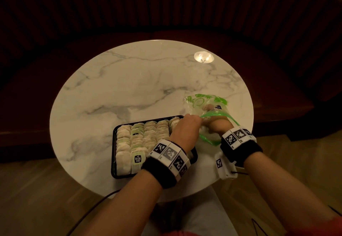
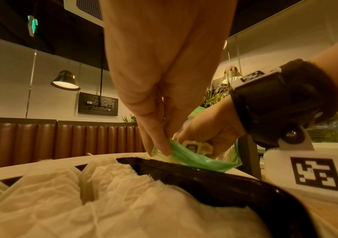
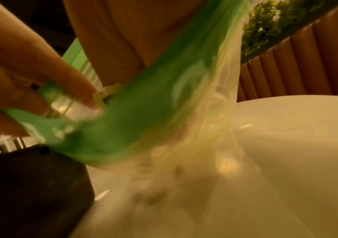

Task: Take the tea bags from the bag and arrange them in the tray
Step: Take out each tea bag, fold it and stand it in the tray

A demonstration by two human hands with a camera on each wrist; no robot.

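Observation:
A black tray (image 1: 113,143) near the table's front edge is packed with rows of tea bags (image 1: 140,141). To its right lies a clear plastic bag (image 1: 201,104) with a green rim. My left hand (image 1: 187,124) pinches the green rim (image 2: 194,159) at the tray's far right corner and holds the bag's mouth apart. My right hand (image 1: 210,108) is inside the bag, fingers curled round a tea bag whose paper tag (image 2: 194,146) shows beside them. The right wrist view is blurred; it shows the green rim (image 3: 143,104) and the tray's dark corner (image 3: 31,185).
The round marble table (image 1: 129,87) has bare surface behind and left of the tray; a lamp's reflection (image 1: 204,57) shines at the back right. A dark padded bench (image 1: 166,13) curves round the far side. A cable (image 1: 96,204) hangs off the front edge.

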